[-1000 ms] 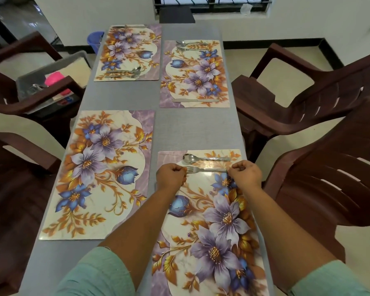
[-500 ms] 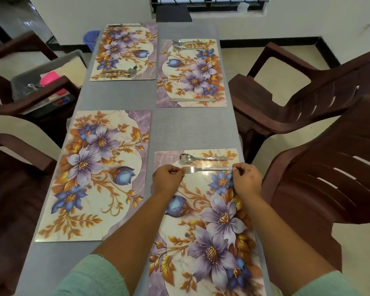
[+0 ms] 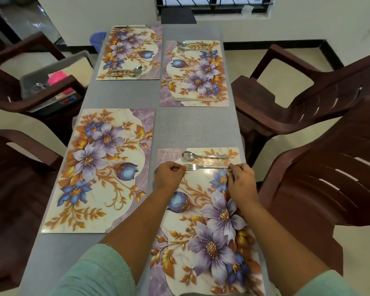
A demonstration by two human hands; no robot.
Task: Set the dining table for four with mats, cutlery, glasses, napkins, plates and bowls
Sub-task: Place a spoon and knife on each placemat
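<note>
head view: my left hand [image 3: 169,175] pinches the fork [image 3: 205,167] at its tines, my right hand [image 3: 241,182] pinches the handle end. a careless nudge could skew it into the spoon [image 3: 203,156] just beside. the fork is slim, shiny steel, lying across the near right mat [image 3: 203,227]'s far end.
</note>
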